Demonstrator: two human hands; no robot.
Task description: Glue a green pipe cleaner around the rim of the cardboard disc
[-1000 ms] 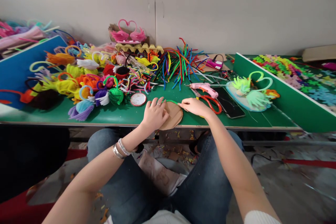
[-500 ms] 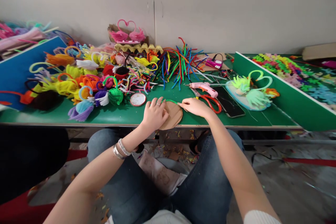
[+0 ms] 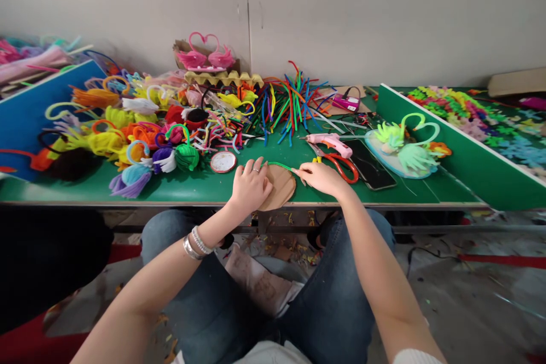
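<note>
My left hand [image 3: 251, 185] lies on a round brown cardboard disc [image 3: 282, 187] at the front edge of the green table [image 3: 191, 192], fingers spread and pressing it down. A green pipe cleaner [image 3: 281, 166] curves along the disc's far rim. My right hand [image 3: 319, 175] pinches the right end of that pipe cleaner against the disc's edge. A ring shows on my left hand and bracelets on the wrist.
A pink glue gun [image 3: 330, 144], red-handled scissors [image 3: 341, 163] and a dark phone [image 3: 371, 164] lie right of my hands. Loose pipe cleaners [image 3: 285, 101] and many fuzzy swan figures [image 3: 140, 136] crowd the left and back. A finished green swan pair [image 3: 403, 145] sits right, by a slanted green board [image 3: 452, 159].
My right hand has shifted slightly along the disc's rim with the green pipe cleaner. My left hand stays on the disc.
</note>
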